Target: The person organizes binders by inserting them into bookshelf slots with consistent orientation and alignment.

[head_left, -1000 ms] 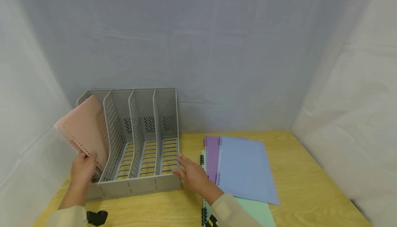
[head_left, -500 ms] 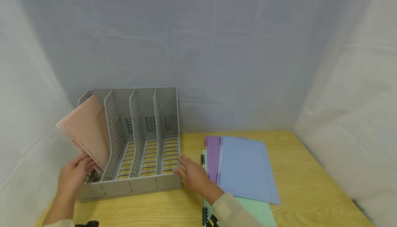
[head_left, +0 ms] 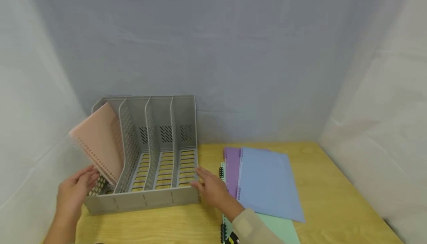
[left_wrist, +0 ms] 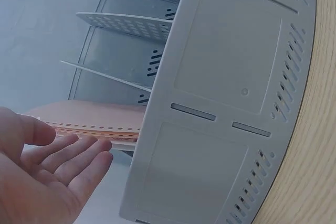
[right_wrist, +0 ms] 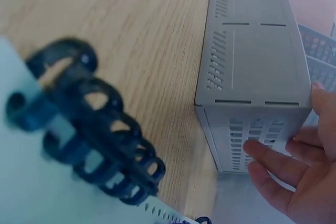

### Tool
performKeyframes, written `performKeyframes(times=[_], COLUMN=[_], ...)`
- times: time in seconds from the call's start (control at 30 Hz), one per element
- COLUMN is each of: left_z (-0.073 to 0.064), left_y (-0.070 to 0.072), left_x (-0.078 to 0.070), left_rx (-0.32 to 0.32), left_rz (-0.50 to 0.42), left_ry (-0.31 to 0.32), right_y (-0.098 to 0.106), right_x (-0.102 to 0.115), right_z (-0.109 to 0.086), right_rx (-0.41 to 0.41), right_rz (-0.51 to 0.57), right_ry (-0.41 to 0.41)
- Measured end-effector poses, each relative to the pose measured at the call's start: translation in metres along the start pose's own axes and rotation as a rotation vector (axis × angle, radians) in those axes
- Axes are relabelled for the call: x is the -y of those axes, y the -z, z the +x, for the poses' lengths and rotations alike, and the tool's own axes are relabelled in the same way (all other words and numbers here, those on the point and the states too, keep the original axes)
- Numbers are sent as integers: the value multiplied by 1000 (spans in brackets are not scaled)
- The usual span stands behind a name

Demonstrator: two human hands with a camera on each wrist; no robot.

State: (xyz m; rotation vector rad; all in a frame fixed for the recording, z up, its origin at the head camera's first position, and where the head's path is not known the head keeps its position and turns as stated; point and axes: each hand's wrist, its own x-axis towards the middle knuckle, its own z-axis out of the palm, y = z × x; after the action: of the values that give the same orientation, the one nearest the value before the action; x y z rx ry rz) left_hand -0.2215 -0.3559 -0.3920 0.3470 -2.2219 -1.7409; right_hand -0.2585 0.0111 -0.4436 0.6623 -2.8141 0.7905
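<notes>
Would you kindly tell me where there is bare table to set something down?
The widest bare patch lies right of the blue notebook, reaching the right-hand white sheet. A smaller one lies before the gray rack, left of the green notebook. It is crowded between those two, where the right hand touches the rack.

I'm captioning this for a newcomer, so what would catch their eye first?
Probably the gray file organizer at the table's left, a pink notebook leaning in its leftmost compartment. Next, likely the blue notebook on the right, overlapping a purple notebook and a green notebook. The right hand holds the organizer's side.
</notes>
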Motion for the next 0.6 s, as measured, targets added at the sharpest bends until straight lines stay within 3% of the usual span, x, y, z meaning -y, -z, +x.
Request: performKeyframes(times=[0.1, 0.3, 0.4, 0.5, 0.6], left_z=[-4, -13, -19, -26, -30], left_y=[-1, -10, -17, -25, -36], left_x=[0, -10, -16, -20, -23], left_rx=[-29, -185, -261, -314, -334], left_rz=[-41, 136, 136, 91, 47], left_ry=[14, 14, 1, -57, -155], right_y=[0, 4, 9, 17, 28], right_x=[-1, -4, -4, -3, -4], right_z=[-3, -14, -23, -33, -42], right_rx=[-15, -30, -27, -16, -13], right_rz=[30, 73, 127, 201, 279], right_ry=[-25, -61, -64, -66, -77])
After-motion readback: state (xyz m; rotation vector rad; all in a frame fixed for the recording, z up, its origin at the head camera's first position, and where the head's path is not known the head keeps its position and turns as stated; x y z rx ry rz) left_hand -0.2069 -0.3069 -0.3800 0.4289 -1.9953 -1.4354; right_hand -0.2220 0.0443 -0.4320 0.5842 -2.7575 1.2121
